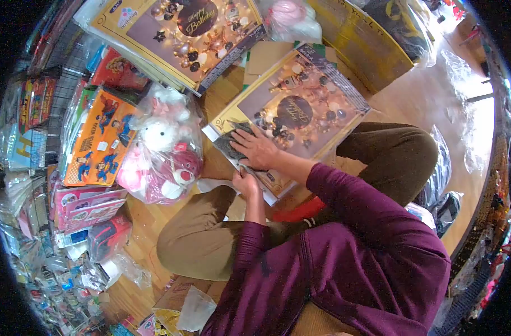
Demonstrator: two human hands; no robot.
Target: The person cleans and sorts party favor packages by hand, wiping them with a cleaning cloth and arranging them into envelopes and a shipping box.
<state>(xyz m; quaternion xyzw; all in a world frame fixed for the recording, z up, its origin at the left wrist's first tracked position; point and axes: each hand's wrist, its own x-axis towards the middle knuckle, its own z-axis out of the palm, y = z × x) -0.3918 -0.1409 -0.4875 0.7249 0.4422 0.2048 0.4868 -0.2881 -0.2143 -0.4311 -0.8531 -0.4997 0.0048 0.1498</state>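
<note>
A flat "Happy Birthday" party package (300,106) with a balloon picture lies tilted across my lap. My right hand (255,148) rests flat with fingers stretched on its near left corner, over a dark grey, cloth-like piece (227,147). Just below, my left hand (247,182) has its fingers closed at the package's lower edge, beside that piece. What lies between the left fingers is too small to make out.
Similar birthday packages (194,33) lie beyond, near a large yellow-taped carton (362,42). To the left are bagged plush toys (166,145), an orange superhero bag (98,140) and pink packets (90,207). A cardboard box (194,288) sits by my left knee.
</note>
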